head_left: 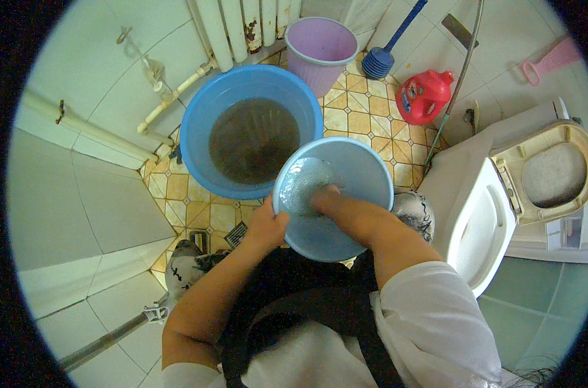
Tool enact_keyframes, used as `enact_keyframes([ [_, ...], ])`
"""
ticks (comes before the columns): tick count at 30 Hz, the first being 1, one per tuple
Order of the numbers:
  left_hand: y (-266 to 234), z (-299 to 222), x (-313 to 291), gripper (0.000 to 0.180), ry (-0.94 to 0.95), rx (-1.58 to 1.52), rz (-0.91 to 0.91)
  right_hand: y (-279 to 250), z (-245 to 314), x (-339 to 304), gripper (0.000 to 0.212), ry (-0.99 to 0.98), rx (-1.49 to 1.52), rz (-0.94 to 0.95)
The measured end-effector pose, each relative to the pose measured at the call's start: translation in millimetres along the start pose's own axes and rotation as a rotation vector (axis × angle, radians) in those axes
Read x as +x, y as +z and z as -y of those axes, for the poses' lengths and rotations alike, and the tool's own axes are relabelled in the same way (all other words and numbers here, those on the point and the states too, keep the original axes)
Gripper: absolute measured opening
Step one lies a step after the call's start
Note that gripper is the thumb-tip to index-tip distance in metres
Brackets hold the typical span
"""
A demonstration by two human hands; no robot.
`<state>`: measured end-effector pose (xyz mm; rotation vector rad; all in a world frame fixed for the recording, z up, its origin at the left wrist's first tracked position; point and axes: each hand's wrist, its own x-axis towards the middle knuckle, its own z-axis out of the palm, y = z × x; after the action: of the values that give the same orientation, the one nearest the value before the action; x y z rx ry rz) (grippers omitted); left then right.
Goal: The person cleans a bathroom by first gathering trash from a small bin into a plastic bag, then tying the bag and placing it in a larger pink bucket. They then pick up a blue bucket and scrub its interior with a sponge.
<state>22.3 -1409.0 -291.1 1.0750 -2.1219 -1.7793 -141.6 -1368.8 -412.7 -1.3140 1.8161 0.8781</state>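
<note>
I hold a light blue plastic basin (358,174) tilted in front of me. My left hand (268,223) grips its left rim. My right hand (323,197) is inside the basin, pressed against its wet bottom, where some water and foam show (300,184). Behind it on the tiled floor stands a larger blue basin (200,129) holding dark, murky water (252,139).
A purple bucket (320,45) stands by the white radiator (242,26). A blue plunger (379,61) and a red detergent bottle (423,96) lie on the yellow tiles. A white toilet (539,174) with its lid up is at right. A floor drain (235,234) sits below the basins.
</note>
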Motion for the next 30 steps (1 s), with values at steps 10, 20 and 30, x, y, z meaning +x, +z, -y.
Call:
enact_keyframes([
  [10, 0.8, -12.1, -3.1, 0.049, -0.075, 0.072, 0.042, 1.9, -23.7, 51.9, 0.03, -0.305, -0.367, -0.812],
  [20, 3.4, 1.4, -2.6, 0.049, 0.0, 0.019, -0.007, 21.8, -38.9, 32.7, 0.026, -0.152, 0.007, -0.158],
  [30, 2.5, 13.6, 10.8, 0.036, 0.13, 0.069, -0.145, -15.8, 13.3, -53.8, 0.031, -0.513, 0.036, 0.264],
])
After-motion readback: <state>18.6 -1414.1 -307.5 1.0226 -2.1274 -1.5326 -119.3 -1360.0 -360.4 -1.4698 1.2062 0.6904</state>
